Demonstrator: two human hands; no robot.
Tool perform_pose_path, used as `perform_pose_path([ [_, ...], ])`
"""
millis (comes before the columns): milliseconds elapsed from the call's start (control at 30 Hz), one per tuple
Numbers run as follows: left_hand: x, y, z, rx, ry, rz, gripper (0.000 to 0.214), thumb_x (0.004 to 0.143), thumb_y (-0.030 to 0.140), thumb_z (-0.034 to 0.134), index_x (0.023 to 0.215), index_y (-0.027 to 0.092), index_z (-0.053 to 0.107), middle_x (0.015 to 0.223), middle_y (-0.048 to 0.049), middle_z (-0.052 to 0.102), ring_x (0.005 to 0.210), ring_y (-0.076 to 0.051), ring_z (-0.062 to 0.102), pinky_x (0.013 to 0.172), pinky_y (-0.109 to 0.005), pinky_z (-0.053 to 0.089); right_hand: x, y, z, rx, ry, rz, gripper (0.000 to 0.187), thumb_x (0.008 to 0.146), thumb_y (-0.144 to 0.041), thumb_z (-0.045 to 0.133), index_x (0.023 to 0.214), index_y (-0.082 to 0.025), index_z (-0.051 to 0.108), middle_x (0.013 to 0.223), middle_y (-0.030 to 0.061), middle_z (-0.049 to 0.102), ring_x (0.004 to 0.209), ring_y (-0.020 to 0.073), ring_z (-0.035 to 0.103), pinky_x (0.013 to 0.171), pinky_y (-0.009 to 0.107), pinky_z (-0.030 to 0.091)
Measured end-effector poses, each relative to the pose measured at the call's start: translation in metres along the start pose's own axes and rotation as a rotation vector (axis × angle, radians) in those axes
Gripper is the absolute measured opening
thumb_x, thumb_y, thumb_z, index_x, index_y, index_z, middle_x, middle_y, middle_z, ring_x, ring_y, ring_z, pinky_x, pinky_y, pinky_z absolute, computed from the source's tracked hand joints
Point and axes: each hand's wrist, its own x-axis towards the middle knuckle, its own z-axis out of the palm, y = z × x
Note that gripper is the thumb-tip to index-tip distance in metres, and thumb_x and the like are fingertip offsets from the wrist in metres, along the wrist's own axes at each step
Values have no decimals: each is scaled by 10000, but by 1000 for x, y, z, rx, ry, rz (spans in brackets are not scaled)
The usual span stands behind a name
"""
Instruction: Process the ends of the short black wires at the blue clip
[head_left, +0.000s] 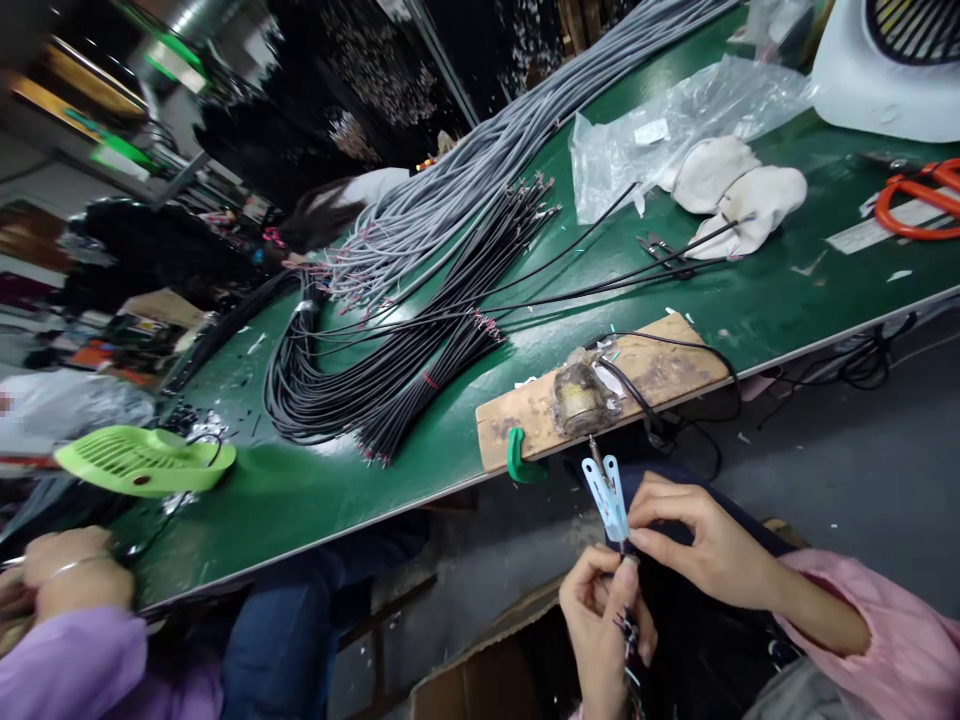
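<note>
Tweezers [608, 497], pale blue with two flat prongs pointing up, sit pinched between the two hands below the near edge of the worktop [315, 500], in front of the person's lap. The right hand [701, 545] closes thumb and forefinger on the lower end of the tweezers, its pink sleeve [892, 630] running off toward the lower right corner. The left hand [600, 625] is curled shut just beneath, holding a thin dark wire bundle [628, 640] whose small ends show against the palm; what exactly the wire tips carry is too small to make out.

Just above the prongs, a wooden board [660, 375] lies across the near edge of the worktop, held by a green clamp [519, 455], with a grimy soldering block [579, 398] on top and a black cord [712, 370] looping off it. Farther in, a thick sheaf of black cables [405, 370] fans across the green surface, and a grey cable bundle [480, 170] stretches toward the far edge. White cloth gloves [739, 195] rest on a clear plastic bag [675, 120] near the far right, beside orange scissors [919, 200] cut off by the frame. A green plastic fan cover [142, 460] lies at the left end. At the lower left, a co-worker's hand [71, 575] in a lilac sleeve is partly cropped.
</note>
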Motion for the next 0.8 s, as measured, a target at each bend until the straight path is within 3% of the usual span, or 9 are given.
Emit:
perform_pose_path([
  [167,-1,1,5,-13,8,13,409,742,427,782,634,182,473,348,101,406,211,-21,329,253,-103,265,-4,-4,0,-51,91,-102,116,904,-198,623,913,-167,734,819,79,714,797,210,594,755,346,459],
  [367,-4,1,11,-21,83,46,429,707,403,817,624,172,465,424,96,442,232,5,329,264,-86,252,-7,-7,2,11,99,-61,120,885,-186,647,930,-154,754,807,72,699,748,179,629,681,286,495],
  [800,1,0,-3,48,-51,15,381,764,412,767,637,178,494,346,96,404,220,-29,346,259,-108,267,-7,-4,1,1,43,-53,114,875,-168,626,885,-148,738,833,91,729,805,216,641,742,343,502],
])
